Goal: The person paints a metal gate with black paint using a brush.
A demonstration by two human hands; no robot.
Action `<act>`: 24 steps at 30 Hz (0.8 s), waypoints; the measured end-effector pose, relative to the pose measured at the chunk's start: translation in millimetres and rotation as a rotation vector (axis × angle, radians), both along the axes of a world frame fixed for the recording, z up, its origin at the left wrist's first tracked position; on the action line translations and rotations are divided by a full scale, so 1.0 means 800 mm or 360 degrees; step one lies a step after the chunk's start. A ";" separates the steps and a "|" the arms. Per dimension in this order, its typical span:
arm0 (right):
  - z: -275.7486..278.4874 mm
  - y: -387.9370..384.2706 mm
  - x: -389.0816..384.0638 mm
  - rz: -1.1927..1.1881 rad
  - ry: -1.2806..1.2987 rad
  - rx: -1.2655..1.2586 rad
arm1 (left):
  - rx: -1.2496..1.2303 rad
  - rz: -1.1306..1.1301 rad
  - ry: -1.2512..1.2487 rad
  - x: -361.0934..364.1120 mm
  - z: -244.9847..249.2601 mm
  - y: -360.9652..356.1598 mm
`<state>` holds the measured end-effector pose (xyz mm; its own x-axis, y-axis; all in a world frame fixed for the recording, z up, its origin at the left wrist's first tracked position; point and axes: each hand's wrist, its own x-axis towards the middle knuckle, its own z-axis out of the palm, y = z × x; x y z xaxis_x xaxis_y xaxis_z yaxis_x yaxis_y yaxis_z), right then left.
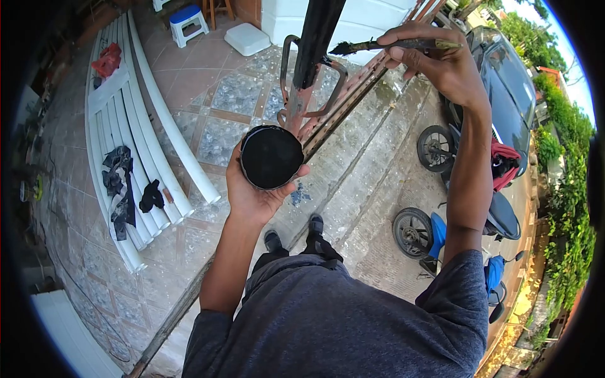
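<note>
My left hand (255, 195) is wrapped round a round can of black paint (271, 157), its open top facing up. My right hand (435, 60) pinches the handle of a paintbrush (372, 46), raised to the right. The dark bristles point left, beside a metal post (317, 38). That post is black and glossy above and reddish-brown lower down. Curved metal handles (337, 88) stick out on both sides of it, just beyond the can. A long rusty metal rail (353, 91) runs diagonally behind the post.
White pipes (142, 126) lie on the tiled floor at left, with black rags (118, 183) and a red plastic bag (107, 60) on them. A blue-and-white stool (188, 25) stands beyond. Motorbikes (435, 233) and a dark car (507, 82) are at right.
</note>
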<state>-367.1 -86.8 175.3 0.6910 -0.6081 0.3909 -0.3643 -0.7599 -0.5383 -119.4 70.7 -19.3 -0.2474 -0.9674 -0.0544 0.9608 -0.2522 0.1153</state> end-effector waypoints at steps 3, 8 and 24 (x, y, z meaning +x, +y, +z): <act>-0.014 0.002 0.011 0.0149 0.0018 -0.0068 | 0.0035 0.0100 -0.0034 -0.016 -0.008 -0.002; -0.016 -0.018 -0.024 0.0347 0.0048 -0.0200 | 0.0082 0.0284 -0.0033 -0.046 -0.009 -0.009; -0.023 -0.081 -0.035 0.0616 -0.0313 0.0113 | 0.0131 0.0558 -0.0001 -0.096 0.005 0.007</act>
<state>-395.0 -151.3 156.7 0.7897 -0.3492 0.5044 0.0548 -0.7788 -0.6249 -196.5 76.5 -15.4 0.0985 -0.9858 -0.1359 0.9905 0.0840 0.1089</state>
